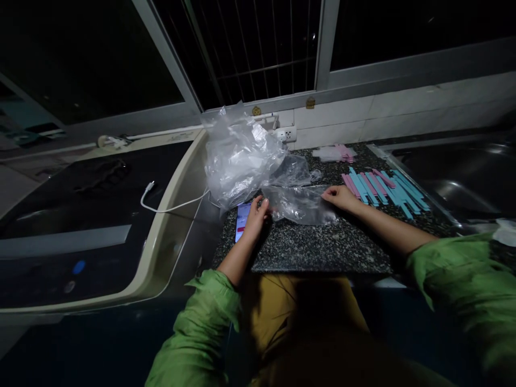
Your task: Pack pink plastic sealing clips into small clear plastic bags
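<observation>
A clear plastic bag (pixel 302 205) is stretched sideways between my two hands, just above the dark speckled counter (pixel 306 250). At its right end my right hand (pixel 342 198) pinches the edge between thumb and fingers. Curled at the bag's left end is my left hand (pixel 256 217), its fingertips partly hidden against the film. Under and beside that hand lies a lit phone (pixel 242 219). Behind the bag rises a heap of crumpled clear plastic bags (pixel 244 156). To the right, pink and light blue flat strips (pixel 368 186) are spread in a row.
A small stack of clear packets with pink strips (pixel 336 153) lies near the wall. On the right is a metal sink (pixel 459 188). A washing machine (pixel 161 231) stands left, with a white cable (pixel 177 208) across it. A power outlet (pixel 287 134) sits behind.
</observation>
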`<state>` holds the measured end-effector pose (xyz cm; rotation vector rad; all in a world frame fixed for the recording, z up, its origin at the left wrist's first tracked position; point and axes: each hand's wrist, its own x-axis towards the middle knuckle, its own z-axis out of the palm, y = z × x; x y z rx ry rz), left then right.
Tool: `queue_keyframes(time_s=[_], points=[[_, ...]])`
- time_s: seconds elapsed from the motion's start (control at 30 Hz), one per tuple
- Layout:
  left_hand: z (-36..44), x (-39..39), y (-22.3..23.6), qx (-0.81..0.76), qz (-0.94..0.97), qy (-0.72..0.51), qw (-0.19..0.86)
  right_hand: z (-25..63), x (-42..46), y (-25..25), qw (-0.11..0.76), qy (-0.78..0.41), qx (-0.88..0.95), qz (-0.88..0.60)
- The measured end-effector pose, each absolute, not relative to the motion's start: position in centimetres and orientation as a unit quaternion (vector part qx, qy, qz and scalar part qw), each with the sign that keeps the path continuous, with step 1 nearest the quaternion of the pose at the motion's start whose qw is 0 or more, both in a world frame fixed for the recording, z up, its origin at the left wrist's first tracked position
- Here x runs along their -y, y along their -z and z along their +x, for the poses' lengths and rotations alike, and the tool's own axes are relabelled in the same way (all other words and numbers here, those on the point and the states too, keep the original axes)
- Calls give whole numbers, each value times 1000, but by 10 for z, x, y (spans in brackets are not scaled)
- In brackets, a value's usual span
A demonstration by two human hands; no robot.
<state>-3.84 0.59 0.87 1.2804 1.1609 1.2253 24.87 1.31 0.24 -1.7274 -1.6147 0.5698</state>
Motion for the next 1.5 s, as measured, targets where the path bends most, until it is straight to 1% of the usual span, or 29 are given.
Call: queue_keyframes(time_s=[0.1,0.17,0.27,0.37,0.47,0.57,0.77,0.87,0.97,1.07,1.2,1.37,1.5], points=[[-34,3,3,-428,531,-517,517,252,-18,1,349,-218,611,-677],[-28,7,14,-411,538,-527,514,255,-21,3,349,-216,602,-685],[-18,10,30,-439,564,-497,492,259,-25,4,348,-213,588,-698],[-11,10,35,-506,629,-442,392,262,-28,7,343,-214,579,-708],[-5,2,28,-526,689,-411,282,263,-29,9,336,-221,576,-711],[0,-8,19,-513,719,-400,246,263,-28,9,331,-228,577,-711],[-11,-5,19,-422,794,-318,302,268,-31,4,324,-230,571,-718],[-24,6,22,-389,829,-268,301,270,-36,1,321,-222,567,-725],[-33,17,21,-366,849,-248,291,268,-41,0,318,-218,569,-727],[-37,24,19,-358,852,-261,279,262,-44,-1,315,-224,580,-717],[-32,31,21,-380,821,-321,280,262,-37,-6,310,-233,597,-703],[-22,35,26,-419,759,-385,316,280,-6,-10,295,-219,604,-707],[-22,41,28,-406,748,-413,325,290,20,-2,260,-225,607,-717]])
